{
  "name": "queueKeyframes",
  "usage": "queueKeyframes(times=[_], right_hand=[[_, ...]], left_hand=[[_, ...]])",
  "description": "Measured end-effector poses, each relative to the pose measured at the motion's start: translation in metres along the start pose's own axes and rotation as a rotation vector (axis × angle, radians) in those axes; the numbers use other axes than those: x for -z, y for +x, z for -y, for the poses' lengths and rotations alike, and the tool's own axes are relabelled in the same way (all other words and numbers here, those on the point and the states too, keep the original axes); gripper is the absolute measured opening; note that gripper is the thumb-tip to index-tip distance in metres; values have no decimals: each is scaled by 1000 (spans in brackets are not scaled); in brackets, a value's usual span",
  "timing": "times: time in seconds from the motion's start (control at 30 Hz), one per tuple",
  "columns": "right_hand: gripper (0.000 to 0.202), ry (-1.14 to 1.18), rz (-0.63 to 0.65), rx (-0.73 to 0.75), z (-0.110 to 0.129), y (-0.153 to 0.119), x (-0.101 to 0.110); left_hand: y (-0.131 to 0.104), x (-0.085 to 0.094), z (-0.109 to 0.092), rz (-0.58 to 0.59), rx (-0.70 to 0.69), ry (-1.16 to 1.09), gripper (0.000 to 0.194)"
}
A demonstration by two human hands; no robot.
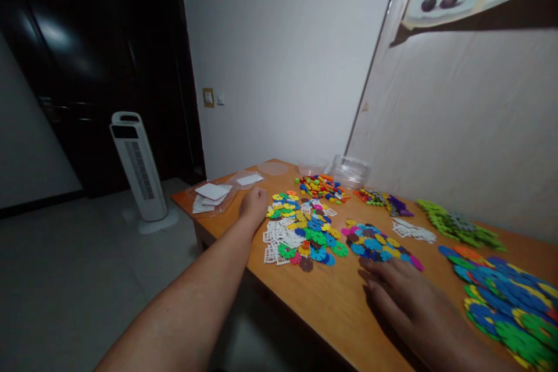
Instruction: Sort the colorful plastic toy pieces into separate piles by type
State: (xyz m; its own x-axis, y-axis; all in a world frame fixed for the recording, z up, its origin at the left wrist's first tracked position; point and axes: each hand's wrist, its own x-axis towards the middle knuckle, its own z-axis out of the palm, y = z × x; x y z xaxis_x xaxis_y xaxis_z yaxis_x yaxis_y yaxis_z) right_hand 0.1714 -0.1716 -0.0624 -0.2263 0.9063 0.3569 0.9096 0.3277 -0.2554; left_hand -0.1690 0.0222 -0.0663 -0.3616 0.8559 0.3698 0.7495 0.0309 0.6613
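My left hand (254, 204) rests at the left side of a mixed pile of colourful notched plastic discs (316, 231). Its fingers are curled closed, and their inner side is hidden. White window-frame-shaped plastic pieces (276, 239) lie at the near left of that pile. My right hand (405, 290) is low over the table, palm down with fingers stretched out. Its fingertips are at the near edge of a smaller disc pile (377, 244) in blue, yellow, pink and brown. I see nothing held in it.
The wooden table (314, 302) carries large discs (510, 296) at right, green pieces (457, 224), white pieces (413, 231) and small bright blocks (320, 187). Clear containers (350, 171) stand against the wall. White cards (211, 193) lie far left, above the floor-standing heater or fan (142, 171).
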Motion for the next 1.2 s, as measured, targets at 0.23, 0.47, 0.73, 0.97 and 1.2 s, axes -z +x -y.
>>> queueKeyframes(times=[0.23,0.47,0.73,0.97,1.2], right_hand=[[27,-134,160,-62,28,41,0],[34,-191,263,-159,45,64,-4],[36,-201,329,-225,48,79,-4],[30,-165,296,-228,45,73,-2],[24,80,345,-302,27,77,-11]], left_hand=[[6,-3,-1,35,45,84,33],[7,-2,1,55,20,104,32],[8,-1,-1,61,26,92,31],[7,0,-2,65,28,77,30],[8,-2,-1,57,39,71,28]])
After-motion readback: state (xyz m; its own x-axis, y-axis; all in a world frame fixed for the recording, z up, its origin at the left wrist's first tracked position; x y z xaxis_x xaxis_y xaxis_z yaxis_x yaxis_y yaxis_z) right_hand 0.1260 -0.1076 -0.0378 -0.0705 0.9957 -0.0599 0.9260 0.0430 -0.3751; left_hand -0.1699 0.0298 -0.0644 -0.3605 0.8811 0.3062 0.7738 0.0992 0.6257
